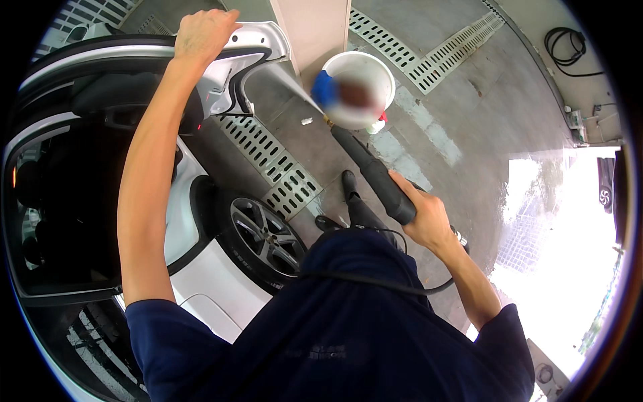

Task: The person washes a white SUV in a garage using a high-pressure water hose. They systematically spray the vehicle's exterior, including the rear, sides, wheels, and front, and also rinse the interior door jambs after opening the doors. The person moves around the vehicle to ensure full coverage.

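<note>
And there it was, the black spray gun (372, 171) slanting across the middle of the frame, and the right hand (426, 216) had it firmly, fingers wrapped around its rear end right of centre! From the nozzle (327, 121), just at the lower left of a white bucket (381, 67), a pale jet of spray (284, 79) shot up and left toward the white car door (273, 40), which stood open at upper left. Up top, the left hand (206, 33) lay over that door's upper edge, fingers pointing right; whether it clasped the edge or merely rested there, I couldn't tell. A black hose (375, 284) looped from below the right wrist across the person's dark shirt (328, 321). What a busy scene around it: a blue item (325, 88) sat at the bucket's left side, the contents beside it too blurred to name. The white car (211, 285) filled the left, its spoked wheel (266, 236) below centre-left, near a slotted drain grate (261, 149) in the grey floor (479, 134). And over at upper right, a coil of black cable or hose (566, 47) hung against the wall!
</note>
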Action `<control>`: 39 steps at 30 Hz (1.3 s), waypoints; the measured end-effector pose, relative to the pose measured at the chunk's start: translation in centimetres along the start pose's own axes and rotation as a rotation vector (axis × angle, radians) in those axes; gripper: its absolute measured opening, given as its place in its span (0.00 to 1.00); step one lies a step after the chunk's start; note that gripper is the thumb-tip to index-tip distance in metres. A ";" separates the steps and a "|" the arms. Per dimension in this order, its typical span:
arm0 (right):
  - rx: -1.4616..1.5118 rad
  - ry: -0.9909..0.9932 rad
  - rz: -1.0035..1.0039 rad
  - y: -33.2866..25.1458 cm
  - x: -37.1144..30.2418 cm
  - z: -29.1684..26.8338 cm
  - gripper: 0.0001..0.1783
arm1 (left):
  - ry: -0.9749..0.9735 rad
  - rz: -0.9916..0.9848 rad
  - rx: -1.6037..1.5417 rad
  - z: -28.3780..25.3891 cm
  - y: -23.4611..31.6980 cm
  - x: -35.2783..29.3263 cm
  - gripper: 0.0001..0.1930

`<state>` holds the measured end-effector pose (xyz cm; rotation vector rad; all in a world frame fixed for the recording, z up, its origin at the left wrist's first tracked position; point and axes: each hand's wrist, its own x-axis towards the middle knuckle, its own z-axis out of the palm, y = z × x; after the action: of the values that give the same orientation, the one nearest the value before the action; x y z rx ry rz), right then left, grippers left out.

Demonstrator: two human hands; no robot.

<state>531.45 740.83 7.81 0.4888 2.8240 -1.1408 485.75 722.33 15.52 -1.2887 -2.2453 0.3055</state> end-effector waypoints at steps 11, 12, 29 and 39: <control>-0.136 -0.114 -0.064 -2.1 2.5 2.4 0.46 | -0.038 -0.097 -0.015 -1.8 1.2 0.0 0.14; -0.146 -0.149 -0.100 -2.1 3.7 3.2 0.46 | -0.040 -0.090 -0.008 -1.8 1.0 -0.3 0.13; 0.171 -0.559 -0.223 1.6 40.3 10.7 0.42 | -0.675 -1.329 0.171 -14.3 2.1 -24.5 0.23; 0.281 -0.701 -0.181 -31.5 77.9 21.5 0.36 | 0.024 -1.713 -1.522 16.1 -5.6 -11.8 0.21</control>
<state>446.36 725.70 0.07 -0.1515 2.1416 -1.4024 477.67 710.39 0.65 0.6960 -2.4530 -2.1438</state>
